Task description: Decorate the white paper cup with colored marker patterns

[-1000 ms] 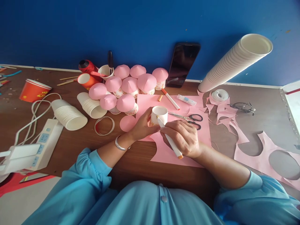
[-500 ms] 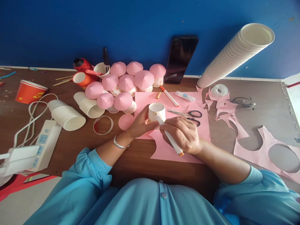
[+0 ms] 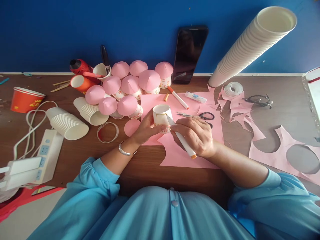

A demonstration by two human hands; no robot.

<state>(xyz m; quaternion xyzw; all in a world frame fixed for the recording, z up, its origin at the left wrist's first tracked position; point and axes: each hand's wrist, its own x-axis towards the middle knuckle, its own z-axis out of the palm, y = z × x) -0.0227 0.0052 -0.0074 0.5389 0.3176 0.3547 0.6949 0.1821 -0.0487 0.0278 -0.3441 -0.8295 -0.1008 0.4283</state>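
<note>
In my left hand (image 3: pixel 147 129) is a small white paper cup (image 3: pixel 160 113), gripped by its side with the mouth up. Orange and yellowish lines are drawn on its wall. My right hand (image 3: pixel 195 135) is closed round a white marker (image 3: pixel 183 143) with an orange end, its tip touching or very near the cup's wall. Below both hands lies a pink paper sheet (image 3: pixel 190 158). Black-handled scissors (image 3: pixel 206 115) rest on it, partly hidden by my right hand. Also on the sheet are an orange-capped marker (image 3: pixel 178 98), a loose cap (image 3: pixel 166 97) and a glue tube (image 3: pixel 195 97).
Several decorated cups with pink cone roofs (image 3: pixel 130 85) stand at the back left. A phone (image 3: pixel 190 55) and a tall cup stack (image 3: pixel 252 46) lean on the wall. Tape (image 3: pixel 233 89), glasses (image 3: pixel 259 100) and paper scraps (image 3: pixel 265 151) lie right; cup stacks (image 3: pixel 67 123) and a power strip (image 3: pixel 48 155) left.
My left hand has turned the cup slightly, so more drawn lines show. The marker tip has shifted along its upper wall. The whole view has moved a little.
</note>
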